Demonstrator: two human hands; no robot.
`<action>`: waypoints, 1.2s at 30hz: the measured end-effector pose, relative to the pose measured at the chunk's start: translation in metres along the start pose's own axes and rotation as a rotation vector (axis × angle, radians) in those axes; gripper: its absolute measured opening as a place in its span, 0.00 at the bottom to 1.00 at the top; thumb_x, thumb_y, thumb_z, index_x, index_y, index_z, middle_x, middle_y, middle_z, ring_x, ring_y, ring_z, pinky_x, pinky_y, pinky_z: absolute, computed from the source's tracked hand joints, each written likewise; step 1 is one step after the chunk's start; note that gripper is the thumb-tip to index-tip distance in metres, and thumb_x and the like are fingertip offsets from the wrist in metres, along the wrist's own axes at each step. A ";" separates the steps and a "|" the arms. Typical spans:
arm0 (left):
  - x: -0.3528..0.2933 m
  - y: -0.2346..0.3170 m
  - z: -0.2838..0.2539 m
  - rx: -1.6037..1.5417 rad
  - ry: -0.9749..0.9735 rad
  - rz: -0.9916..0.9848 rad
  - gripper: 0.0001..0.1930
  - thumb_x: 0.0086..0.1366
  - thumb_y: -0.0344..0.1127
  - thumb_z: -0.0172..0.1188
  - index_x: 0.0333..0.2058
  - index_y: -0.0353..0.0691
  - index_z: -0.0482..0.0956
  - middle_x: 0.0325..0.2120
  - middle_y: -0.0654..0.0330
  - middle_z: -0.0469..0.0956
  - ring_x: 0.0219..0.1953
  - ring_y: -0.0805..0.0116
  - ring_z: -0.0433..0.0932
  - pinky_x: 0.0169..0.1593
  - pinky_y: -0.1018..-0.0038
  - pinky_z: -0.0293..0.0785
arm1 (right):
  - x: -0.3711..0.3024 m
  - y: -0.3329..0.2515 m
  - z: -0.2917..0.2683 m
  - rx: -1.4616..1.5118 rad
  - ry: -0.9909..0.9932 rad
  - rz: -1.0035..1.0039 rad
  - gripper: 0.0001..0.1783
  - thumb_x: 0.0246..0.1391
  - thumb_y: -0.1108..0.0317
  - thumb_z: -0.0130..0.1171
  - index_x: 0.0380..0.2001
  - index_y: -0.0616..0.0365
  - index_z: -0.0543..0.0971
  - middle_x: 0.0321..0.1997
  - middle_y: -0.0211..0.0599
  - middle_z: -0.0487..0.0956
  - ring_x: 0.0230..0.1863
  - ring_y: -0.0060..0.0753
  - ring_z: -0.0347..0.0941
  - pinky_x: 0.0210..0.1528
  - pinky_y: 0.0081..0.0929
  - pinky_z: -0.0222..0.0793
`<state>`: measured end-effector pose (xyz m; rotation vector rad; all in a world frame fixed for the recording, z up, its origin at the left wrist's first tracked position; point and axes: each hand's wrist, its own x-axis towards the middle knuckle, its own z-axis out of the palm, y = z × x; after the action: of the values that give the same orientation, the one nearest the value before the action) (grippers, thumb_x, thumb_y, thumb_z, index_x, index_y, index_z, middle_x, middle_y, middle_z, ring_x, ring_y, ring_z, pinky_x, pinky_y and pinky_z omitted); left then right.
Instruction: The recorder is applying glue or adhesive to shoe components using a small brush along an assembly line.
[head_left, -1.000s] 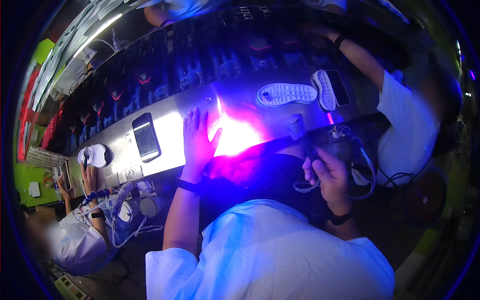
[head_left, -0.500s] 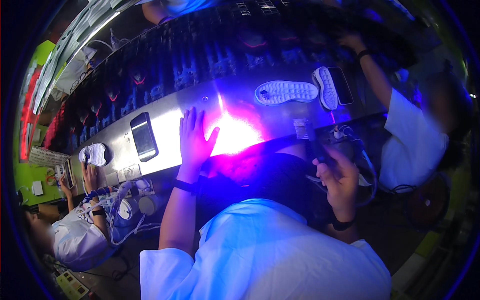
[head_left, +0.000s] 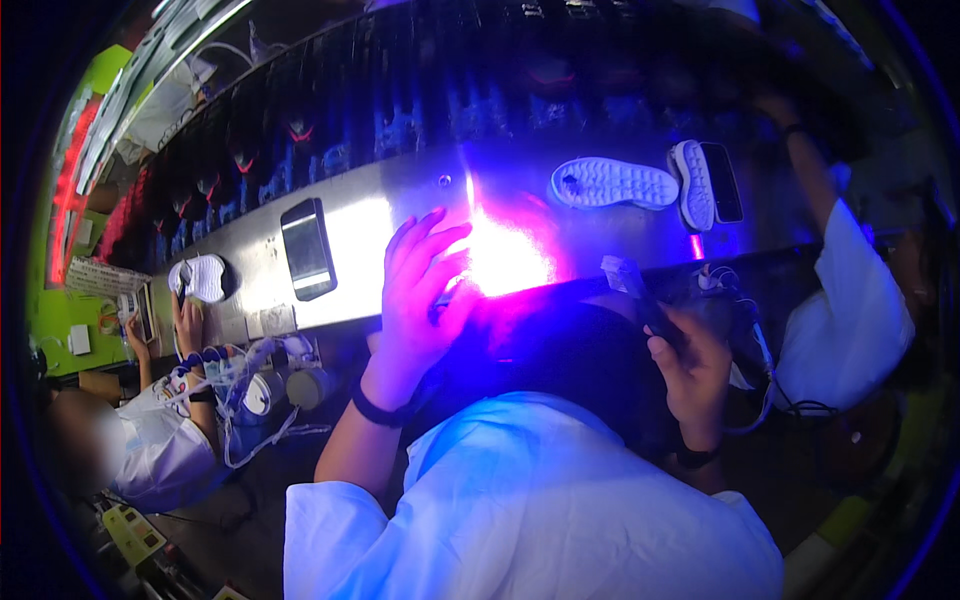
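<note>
My left hand (head_left: pixel 425 290) is raised over the near edge of the metal bench (head_left: pixel 370 195), fingers apart and slightly curved, with nothing seen in it. A glaring white-pink patch of light lies just right of its fingers. My right hand (head_left: pixel 693 365) is closed round the dark handle of a brush-like tool (head_left: pixel 655 318). The tool's pale, flat end points up and left, near the bench's front edge. Beyond it on the bench rests a white shoe sole (head_left: pixel 614 184), with a dark spot at its left end. A second white sole (head_left: pixel 697 185) sits beside it.
A phone (head_left: pixel 309 250) lies left of my left hand; a dark phone-like slab (head_left: pixel 722 182) touches the second sole. A dark rack-like line (head_left: pixel 440 80) runs behind the bench. Co-workers sit on both sides; the left one handles a white sole (head_left: pixel 198 278). Canisters and cables (head_left: pixel 265 390) stand between us.
My left hand has lifted and curled its fingers, having been flatter and spread. The brush-like tool has tilted further left in my right hand. The whole view has shifted, moving the bench rightward in it.
</note>
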<state>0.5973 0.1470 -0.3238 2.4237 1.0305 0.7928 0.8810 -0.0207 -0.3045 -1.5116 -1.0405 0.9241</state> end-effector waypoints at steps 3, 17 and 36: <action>0.025 0.049 -0.027 -0.064 0.086 0.001 0.10 0.53 0.27 0.71 0.36 0.41 0.86 0.50 0.52 0.82 0.64 0.43 0.71 0.65 0.47 0.64 | 0.005 0.000 0.005 -0.073 -0.096 0.003 0.17 0.57 0.81 0.64 0.50 0.71 0.79 0.42 0.38 0.79 0.41 0.26 0.77 0.45 0.21 0.71; 0.023 0.058 -0.015 0.033 0.269 0.157 0.11 0.48 0.29 0.71 0.33 0.41 0.85 0.49 0.56 0.81 0.59 0.46 0.75 0.63 0.45 0.66 | 0.009 -0.018 0.038 -0.169 -0.163 -0.061 0.21 0.51 0.82 0.66 0.51 0.66 0.81 0.37 0.41 0.80 0.38 0.31 0.77 0.43 0.24 0.71; -0.001 0.055 -0.029 0.071 0.337 0.125 0.11 0.45 0.28 0.68 0.30 0.38 0.81 0.47 0.56 0.79 0.61 0.48 0.74 0.62 0.48 0.70 | -0.002 -0.027 0.057 -0.257 -0.282 -0.099 0.20 0.54 0.79 0.65 0.51 0.68 0.80 0.37 0.43 0.79 0.37 0.35 0.77 0.42 0.26 0.73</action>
<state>0.6072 0.1140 -0.2721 2.4875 1.0470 1.2612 0.8230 -0.0024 -0.2874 -1.5496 -1.4717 0.9802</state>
